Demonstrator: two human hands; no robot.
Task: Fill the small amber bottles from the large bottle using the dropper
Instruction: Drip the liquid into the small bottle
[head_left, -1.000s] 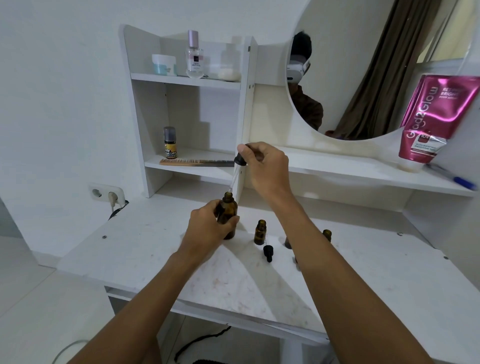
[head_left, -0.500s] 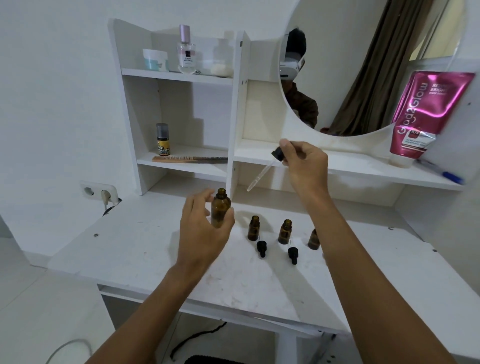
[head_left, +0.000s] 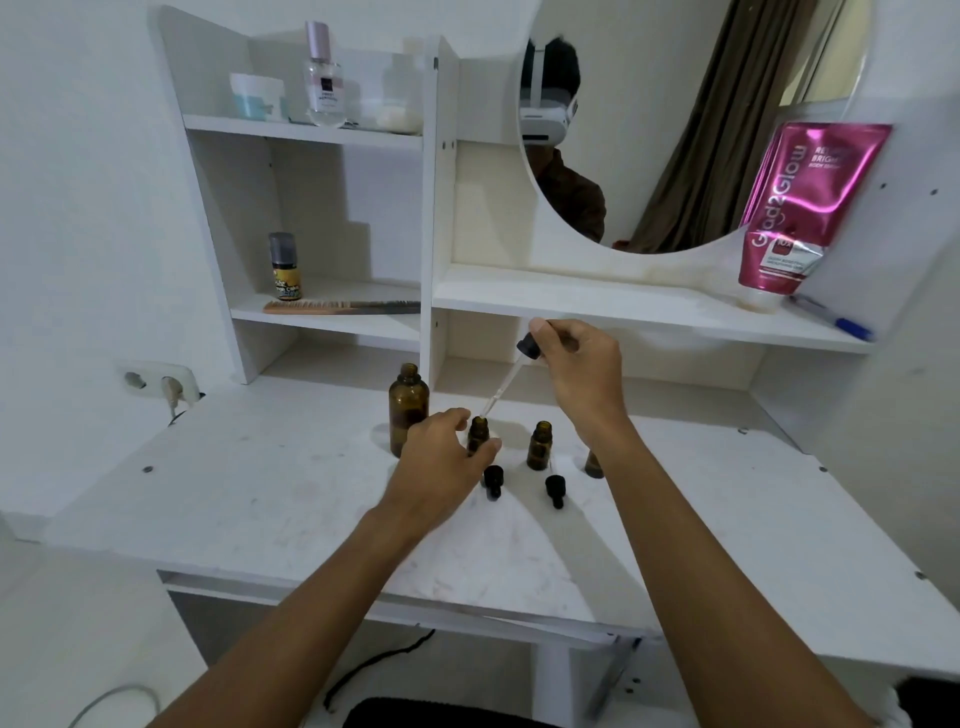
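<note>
While the worktop (head_left: 260, 499) is carrying everything, the large bottle (head_left: 409, 410) is standing open and upright, and it serves as the landmark here. Just to its right, the left hand (head_left: 441, 467) is pinching the first small bottle (head_left: 478, 435) and steadying it. Above and further right of the large bottle, the right hand (head_left: 582, 364) is gripping the dropper (head_left: 511, 376) by its black bulb. The dropper's long axis is slanting down and leftward, its tip hanging just over the held bottle's mouth. A second small bottle (head_left: 540, 446) is waiting further right, uncapped, well clear of the tip.
</note>
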